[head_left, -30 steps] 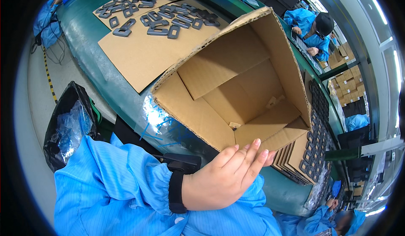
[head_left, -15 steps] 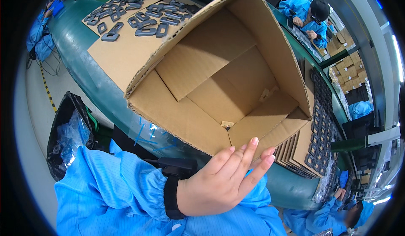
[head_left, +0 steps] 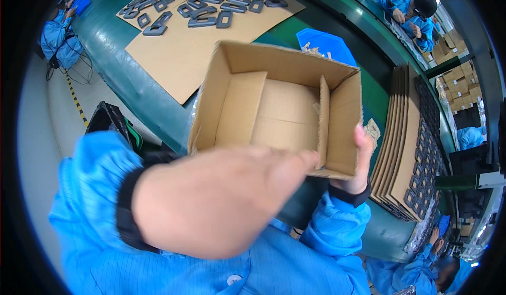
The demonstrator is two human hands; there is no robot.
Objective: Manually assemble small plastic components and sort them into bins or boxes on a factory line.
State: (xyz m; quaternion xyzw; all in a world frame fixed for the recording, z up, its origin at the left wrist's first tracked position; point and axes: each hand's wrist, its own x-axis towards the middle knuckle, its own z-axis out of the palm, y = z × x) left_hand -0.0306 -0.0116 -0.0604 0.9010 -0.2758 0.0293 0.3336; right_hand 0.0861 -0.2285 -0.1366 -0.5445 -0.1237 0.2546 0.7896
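Observation:
An open cardboard box [head_left: 287,59] is tilted toward me over the green worktable. Inside, one flap [head_left: 241,105] lies along the left of the bottom, and another flap [head_left: 323,118] stands up near the right wall. My right hand [head_left: 360,163] grips the box's near right corner, thumb up along the outer wall. Across the near rim reaches my left hand [head_left: 226,195], smeared by motion. Its fingertips are by the lower end of the standing flap; whether they touch or pinch it is unclear.
Several dark grey frame-shaped parts [head_left: 224,20] lie on a cardboard sheet [head_left: 174,63] at the far left. Behind the box is a blue bin [head_left: 328,44]. Stacked cardboard sheets [head_left: 392,137] bear dark parts at right. A black bag [head_left: 108,121] stands lower left. Co-workers sit beyond.
The box has swung lower, its opening now facing up toward me. My right hand has come into view at its right corner. My left hand has moved over the near rim and inward.

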